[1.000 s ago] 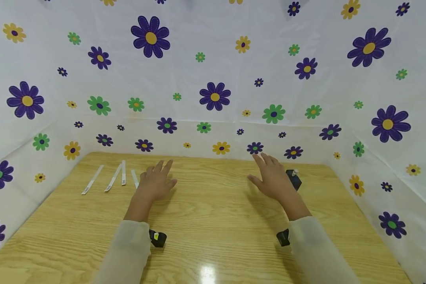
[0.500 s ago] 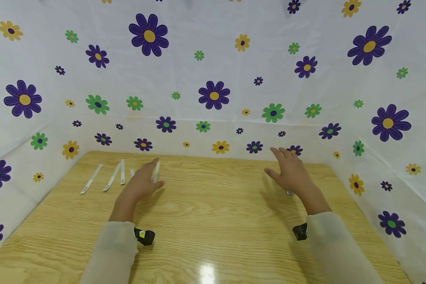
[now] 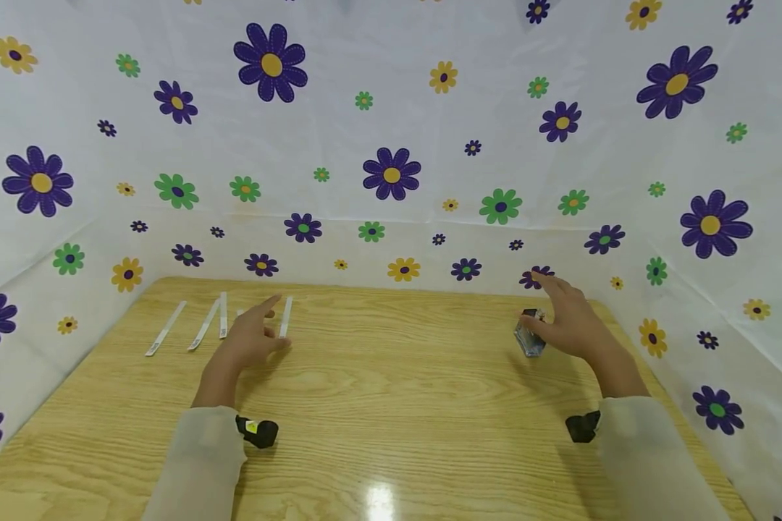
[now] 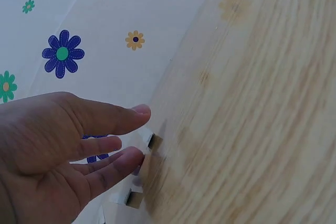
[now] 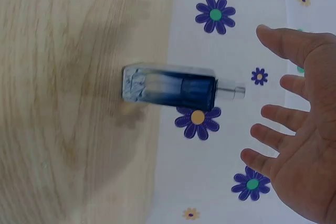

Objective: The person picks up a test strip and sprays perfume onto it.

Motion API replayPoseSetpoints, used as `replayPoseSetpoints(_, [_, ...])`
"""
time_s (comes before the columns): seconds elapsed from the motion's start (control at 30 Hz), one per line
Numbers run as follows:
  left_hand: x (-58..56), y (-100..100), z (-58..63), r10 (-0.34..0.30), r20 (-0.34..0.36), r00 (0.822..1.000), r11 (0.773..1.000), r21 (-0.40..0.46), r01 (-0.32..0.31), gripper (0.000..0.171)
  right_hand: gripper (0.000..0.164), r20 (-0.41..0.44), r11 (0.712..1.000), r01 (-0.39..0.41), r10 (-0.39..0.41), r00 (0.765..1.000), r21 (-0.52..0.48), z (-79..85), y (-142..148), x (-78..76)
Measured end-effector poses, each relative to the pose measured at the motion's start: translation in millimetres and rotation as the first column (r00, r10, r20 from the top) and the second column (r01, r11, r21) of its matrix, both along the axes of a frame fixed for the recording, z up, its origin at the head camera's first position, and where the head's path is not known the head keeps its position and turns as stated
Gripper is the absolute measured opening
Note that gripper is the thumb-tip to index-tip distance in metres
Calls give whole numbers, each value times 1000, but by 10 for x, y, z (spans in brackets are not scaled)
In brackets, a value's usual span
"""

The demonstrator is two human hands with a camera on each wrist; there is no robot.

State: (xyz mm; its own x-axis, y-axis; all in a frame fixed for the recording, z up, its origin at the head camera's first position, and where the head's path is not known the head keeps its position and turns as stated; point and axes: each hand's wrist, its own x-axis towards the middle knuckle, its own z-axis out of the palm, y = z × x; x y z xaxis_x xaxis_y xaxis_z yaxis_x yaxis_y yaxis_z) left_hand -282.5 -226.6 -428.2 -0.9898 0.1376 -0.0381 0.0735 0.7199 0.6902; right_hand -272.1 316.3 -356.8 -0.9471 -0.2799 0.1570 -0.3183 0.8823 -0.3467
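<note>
A small perfume bottle (image 3: 529,344) with a bare spray nozzle stands upright at the back right of the table. In the right wrist view the glass of the perfume bottle (image 5: 170,87) fades from deep blue at the top to clear at the base. My right hand (image 3: 573,322) is beside it, fingers spread and thumb apart, overlapping its top in the head view. Among thin white paper strips at the back left is my left hand (image 3: 246,341), fingers loosely bent and holding nothing. One paper strip (image 3: 287,316) lies just right of that hand; another is mostly hidden behind it.
More white strips, one (image 3: 166,328) at far left and a pair (image 3: 206,325) beside it, lie on the wooden table (image 3: 391,405). A white cloth (image 3: 339,145) printed with flowers walls in the back and both sides. Each wrist wears a black camera (image 3: 258,433).
My right hand has moved right, uncovering the front of the perfume bottle. My left hand has shifted left, and the strip to its right has come into view.
</note>
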Motion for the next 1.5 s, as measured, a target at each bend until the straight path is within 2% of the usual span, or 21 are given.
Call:
replayPoseSetpoints(0.1, [4, -13, -1, 22, 32, 999, 999, 28, -22, 93, 87, 16, 999, -21, 22, 1000, -31, -40, 68, 1])
replayPoseSetpoints(0.27, [-7, -24, 0, 19, 71, 997, 999, 34, -22, 91, 92, 51, 995, -30, 35, 998, -91, -129, 157, 32])
replayPoseSetpoints(0.53, [-48, -45, -34, 40, 77, 996, 999, 16, -41, 75, 102, 149, 980, 1, 29, 988, -197, -313, 248, 54])
replayPoseSetpoints(0.73, [-80, -23, -17, 70, 89, 994, 998, 2, -70, 67, 105, 212, 940, -20, 98, 972, -341, -433, 294, 21])
replayPoseSetpoints(1.0, [-108, -1, -41, 105, 106, 989, 994, -1, -105, 64, 102, 285, 877, 15, 139, 949, -480, -594, 308, -49])
replayPoseSetpoints(1.17, [-122, 21, -34, 103, 87, 991, 995, -24, -102, 64, 102, 293, 848, 29, 150, 944, -529, -653, 313, -69])
replayPoseSetpoints(1.5, [-126, 39, -35, 141, 99, 985, 990, -22, -140, 65, 100, 248, 844, 26, 128, 960, -536, -695, 302, -54])
